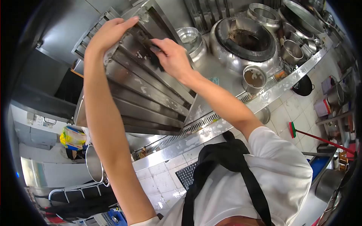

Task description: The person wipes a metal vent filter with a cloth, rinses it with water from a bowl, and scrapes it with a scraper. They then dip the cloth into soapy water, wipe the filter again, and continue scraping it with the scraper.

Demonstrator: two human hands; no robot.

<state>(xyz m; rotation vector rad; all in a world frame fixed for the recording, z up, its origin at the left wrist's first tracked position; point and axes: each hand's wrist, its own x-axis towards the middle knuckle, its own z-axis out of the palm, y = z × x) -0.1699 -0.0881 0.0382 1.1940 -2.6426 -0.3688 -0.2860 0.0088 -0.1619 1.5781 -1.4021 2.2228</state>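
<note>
A ribbed metal baffle filter point(139, 86) leans upright on the steel counter, with patches of suds along its slats. My left hand point(107, 35) grips its upper edge, the fingers hooked over the far side and partly hidden. In my right hand point(173, 58), closed against the slats near the top, is a dark brush point(156, 60); its bristle side is blurred and partly covered by my fingers.
Right of the filter is a round wok burner point(245, 39) with a black ring. A metal pot of murky liquid point(254, 78) stands by the slotted drain point(203, 122) along the counter's front. Pots point(292, 52) crowd the right end; a red-handled broom point(320, 138) crosses the tiled floor.
</note>
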